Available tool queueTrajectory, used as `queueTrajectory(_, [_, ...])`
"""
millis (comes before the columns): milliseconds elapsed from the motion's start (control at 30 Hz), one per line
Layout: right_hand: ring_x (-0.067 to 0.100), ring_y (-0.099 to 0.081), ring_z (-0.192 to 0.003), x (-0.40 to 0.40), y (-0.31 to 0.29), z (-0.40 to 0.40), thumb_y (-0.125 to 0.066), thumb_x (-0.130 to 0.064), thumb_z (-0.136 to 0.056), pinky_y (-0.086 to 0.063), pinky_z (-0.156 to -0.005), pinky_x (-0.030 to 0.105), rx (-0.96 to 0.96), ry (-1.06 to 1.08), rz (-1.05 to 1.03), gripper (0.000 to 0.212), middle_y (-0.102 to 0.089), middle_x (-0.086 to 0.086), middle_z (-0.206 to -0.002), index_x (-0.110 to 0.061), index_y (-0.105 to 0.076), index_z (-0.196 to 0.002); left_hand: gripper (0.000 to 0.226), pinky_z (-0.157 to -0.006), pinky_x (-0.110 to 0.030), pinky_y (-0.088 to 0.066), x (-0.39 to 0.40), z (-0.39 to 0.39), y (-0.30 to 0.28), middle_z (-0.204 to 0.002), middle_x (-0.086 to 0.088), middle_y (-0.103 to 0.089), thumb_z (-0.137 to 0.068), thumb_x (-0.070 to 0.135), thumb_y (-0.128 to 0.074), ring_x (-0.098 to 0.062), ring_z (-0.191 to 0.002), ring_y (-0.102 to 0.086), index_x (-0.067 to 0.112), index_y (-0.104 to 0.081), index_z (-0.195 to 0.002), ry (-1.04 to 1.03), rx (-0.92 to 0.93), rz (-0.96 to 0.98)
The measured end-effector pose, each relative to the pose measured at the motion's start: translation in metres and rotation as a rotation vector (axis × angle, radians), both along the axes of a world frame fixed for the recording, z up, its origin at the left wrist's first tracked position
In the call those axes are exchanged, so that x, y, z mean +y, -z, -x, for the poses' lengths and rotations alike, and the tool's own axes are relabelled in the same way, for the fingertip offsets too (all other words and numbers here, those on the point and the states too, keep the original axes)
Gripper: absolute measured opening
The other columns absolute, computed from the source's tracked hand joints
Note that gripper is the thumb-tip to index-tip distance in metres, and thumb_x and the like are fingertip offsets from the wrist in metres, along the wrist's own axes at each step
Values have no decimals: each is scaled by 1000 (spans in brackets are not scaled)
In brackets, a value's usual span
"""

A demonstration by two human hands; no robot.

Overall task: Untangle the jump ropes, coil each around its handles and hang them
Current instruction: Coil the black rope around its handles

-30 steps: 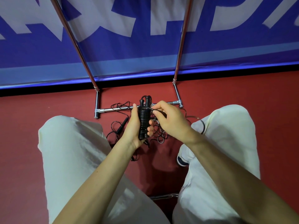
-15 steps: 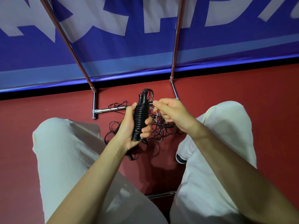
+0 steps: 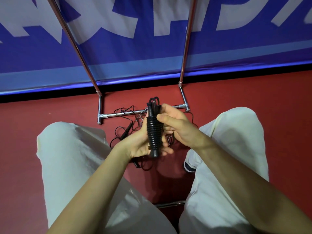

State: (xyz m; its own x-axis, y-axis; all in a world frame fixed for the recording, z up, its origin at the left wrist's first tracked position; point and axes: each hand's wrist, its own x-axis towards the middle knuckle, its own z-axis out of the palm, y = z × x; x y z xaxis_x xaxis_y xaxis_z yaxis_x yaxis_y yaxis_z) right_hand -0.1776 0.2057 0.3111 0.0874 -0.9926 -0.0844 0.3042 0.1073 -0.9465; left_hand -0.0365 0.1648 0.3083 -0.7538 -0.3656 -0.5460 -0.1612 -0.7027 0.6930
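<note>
A black jump rope (image 3: 153, 130) stands nearly upright between the person's knees, its cord wound in tight, even turns around the paired handles so the bundle looks like a ribbed, matte cylinder. A short loop of cord arches out of its top end, and the smooth rounded handle butts stick out at the bottom.

The left hand (image 3: 141, 142) cradles the bundle from below and behind, palm up, with its fingers curled round the lower end. The right hand (image 3: 175, 125) grips the upper part from the right side, thumb laid across the coils and fingers folded behind them. Both hands are clamped on the same bundle and sit close together.

Below the hands, on the red floor (image 3: 50, 112), lies a loose tangle of thin black cord (image 3: 125, 119) with a slim black handle (image 3: 125, 130) among the loops. Some of the cord drapes over the low crossbar of a chromed tubular rack (image 3: 118, 114), whose shiny round uprights rise toward the top edge of the view.

Pale, smooth trousers (image 3: 67, 157) cover both knees at left and right, and the toe of a white shoe (image 3: 189, 164) with a dark stripe peeks out by the right leg. Behind the rack hangs a glossy blue banner (image 3: 135, 53) with large white letters, ending in a black strip along the floor's far edge.
</note>
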Motion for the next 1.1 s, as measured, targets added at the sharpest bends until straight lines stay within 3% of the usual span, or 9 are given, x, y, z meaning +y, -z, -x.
queueTrajectory(233, [4, -34, -39, -10, 11, 7, -66, -14, -91, -28, -42, 17, 353, 352, -57, 33, -47, -9, -44, -14, -41, -70, 73, -53, -24, -52, -4, 14, 14, -71, -10, -67, -101, 61, -14, -19, -55, -61, 10, -67, -97, -301, -111, 173])
queueTrajectory(333, [3, -35, -40, -11, 15, 4, -68, -15, -90, -28, -46, 19, 474, 280, -41, 32, -47, -10, -42, -14, -42, -71, 73, -51, -26, -48, -1, 12, 16, -64, -10, -62, -98, 67, -21, -20, -52, -56, 11, -68, -89, -332, -228, 311])
queueTrajectory(400, [0, -47, -46, -10, 14, 3, -64, -10, -92, -36, -51, 13, 509, 189, -18, 21, -57, -9, -52, -11, -48, -78, 75, -46, -25, -42, 0, 10, 16, -58, -7, -55, -93, 73, -26, -20, -47, -49, 10, -63, -78, -358, -258, 302])
queueTrajectory(467, [7, -61, -69, -10, 16, 6, -61, -7, -93, -47, -68, 19, 644, 156, 51, 5, -67, -1, -78, -11, -59, -92, 74, -42, -23, -36, -3, 8, 15, -53, -3, -48, -92, 75, -25, -17, -42, -42, 11, -58, -73, -396, -212, 216])
queueTrajectory(567, [13, -60, -94, -12, 26, 15, -57, -8, -93, -47, -85, 27, 1005, 198, 199, 17, -60, -8, -100, -12, -65, -108, 68, -44, -24, -32, -11, 8, 15, -53, -2, -45, -95, 71, -24, -16, -42, -40, 14, -56, -78, -471, -165, 156])
queueTrajectory(833, [12, -58, -82, -12, 34, 20, -58, -14, -95, -44, -75, 25, 1099, 350, 175, 17, -65, -1, -91, -9, -71, -103, 60, -44, -24, -39, -15, 10, 17, -52, -3, -54, -98, 64, -32, -18, -43, -46, 13, -61, -86, -559, -327, 217])
queueTrajectory(967, [16, -59, -72, -13, 30, 17, -44, -7, -99, -48, -75, 30, 749, 193, -106, 29, -67, 1, -80, -12, -62, -77, 58, -49, -27, -39, -15, 10, 13, -54, -4, -56, -99, 60, -34, -18, -44, -47, 14, -63, -80, -553, -386, 317])
queueTrajectory(1033, [7, -41, -54, -14, 24, 15, -38, -5, -101, -38, -58, 20, 420, 167, -225, 31, -50, -10, -61, -8, -61, -81, 58, -49, -27, -39, -16, 9, 14, -55, -4, -55, -99, 61, -33, -18, -44, -47, 14, -62, -80, -534, -360, 320])
queueTrajectory(1100, [3, -27, -46, -13, 17, 14, -38, -8, -102, -23, -47, 17, 272, 180, -245, 30, -34, -11, -54, -9, -61, -83, 62, -46, -25, -37, -17, 7, 15, -55, -4, -51, -98, 65, -29, -17, -43, -44, 14, -61, -83, -487, -241, 261])
